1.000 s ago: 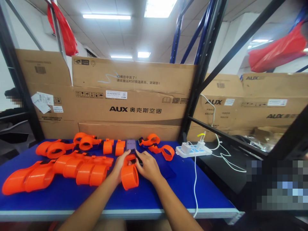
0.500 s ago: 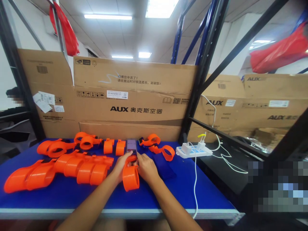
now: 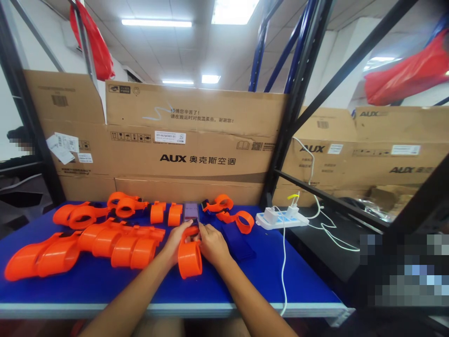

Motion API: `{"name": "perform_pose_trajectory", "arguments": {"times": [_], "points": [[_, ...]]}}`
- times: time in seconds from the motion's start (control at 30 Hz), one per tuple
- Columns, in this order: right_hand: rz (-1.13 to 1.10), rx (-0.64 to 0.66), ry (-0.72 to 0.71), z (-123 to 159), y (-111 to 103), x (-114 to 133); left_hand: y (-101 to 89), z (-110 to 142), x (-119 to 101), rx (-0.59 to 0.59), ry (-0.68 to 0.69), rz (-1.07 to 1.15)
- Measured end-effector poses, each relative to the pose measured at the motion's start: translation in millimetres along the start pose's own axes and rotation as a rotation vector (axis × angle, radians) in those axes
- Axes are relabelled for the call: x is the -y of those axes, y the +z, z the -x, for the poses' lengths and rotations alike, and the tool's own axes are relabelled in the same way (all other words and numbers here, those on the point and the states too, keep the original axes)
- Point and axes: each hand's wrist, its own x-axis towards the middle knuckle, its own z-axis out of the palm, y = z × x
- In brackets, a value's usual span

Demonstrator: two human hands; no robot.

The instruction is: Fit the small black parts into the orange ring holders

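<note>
An orange plastic tape dispenser (image 3: 190, 260) is held above the front middle of the blue table, its wide ring hanging toward me. My left hand (image 3: 177, 238) is closed around its left side. On the other side my right hand (image 3: 214, 243) is closed too, fingers pressed at the dispenser's upper end by a small dark part (image 3: 192, 223). The fingertips partly hide that end. Just beyond both hands lies a phone (image 3: 191, 211) with its screen lit. To the left rest several more orange tape dispensers (image 3: 133, 250), some with black ends.
Two orange dispensers (image 3: 244, 222) lie at the back right, near a folded dark blue cloth-like piece (image 3: 238, 241). A white power strip (image 3: 283, 219) stands at the right edge, its cable (image 3: 285, 271) crossing the table. Cardboard (image 3: 196, 140) walls the back; a black post (image 3: 280, 154) rises beside it.
The view has shifted very slightly. Both hands keep their hold on the tape dispenser, with no clear movement of it.
</note>
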Motion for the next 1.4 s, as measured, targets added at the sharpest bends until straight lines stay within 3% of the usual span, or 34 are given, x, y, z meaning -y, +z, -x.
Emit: {"name": "perform_pose_trajectory", "arguments": {"times": [0.37, 0.6, 1.23, 1.4], "points": [[-0.260, -0.099, -0.080, -5, -25, -17, -5.3, -4, 2, -0.125, 0.233, -0.077], [-0.377, -0.168, 0.026, -2, -18, -16, -9.9, -9, 10, -0.099, 0.359, -0.316], [-0.520, -0.152, 0.092, -4, -22, -8, -11.2, -5, 6, -0.046, 0.323, -0.299], [-0.648, -0.197, 0.226, -5, -26, -11, -7.1, 1, 3, 0.146, 0.251, -0.245]]}}
